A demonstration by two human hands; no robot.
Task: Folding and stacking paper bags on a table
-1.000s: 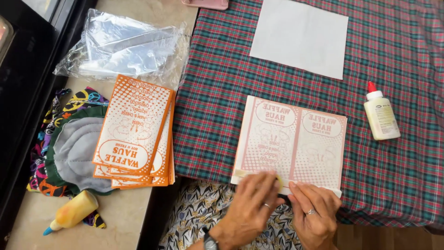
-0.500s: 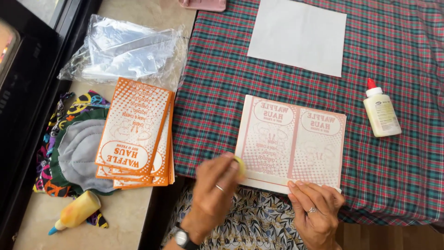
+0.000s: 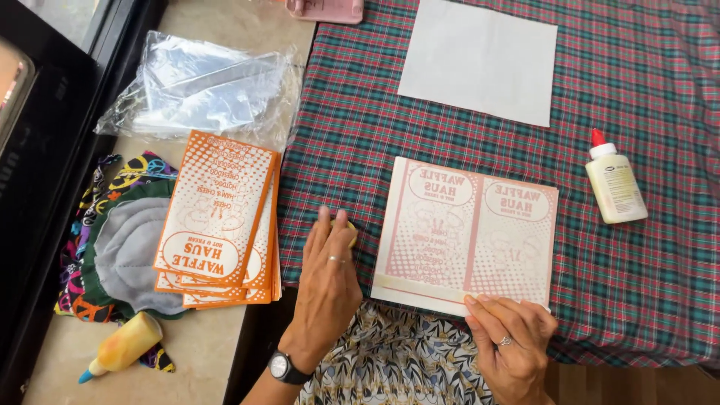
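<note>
while left hand (image 3: pixel 328 281) covers yellow thing (image 3: pixel 349 229) | right hand (image 3: pixel 510 337) flat, pinning paper bag (image 3: pixel 466 232) | glue bottle (image 3: pixel 615 180) apart

A red, green and white plaid tablecloth (image 3: pixel 375 127) covers the table, and near its front edge lies a flattened paper bag (image 3: pixel 469 232) of pale cream printed in faded pink dots and ovals, beside a small yellow object (image 3: pixel 351 229) under the left hand (image 3: pixel 328 281). Toward the far edge sits a plain white sheet (image 3: pixel 480 60), and near the right edge a cream glue bottle (image 3: pixel 615 180) with a red cap. On the beige counter (image 3: pixel 202 352) to the left are a stack of orange-and-white dotted bags (image 3: pixel 217 221), clear plastic wrapping (image 3: pixel 202 90), grey and green fabric (image 3: pixel 124 247) over a multicoloured patterned cloth (image 3: pixel 82 232), and a yellow bottle (image 3: pixel 124 345) with a blue tip.
</note>
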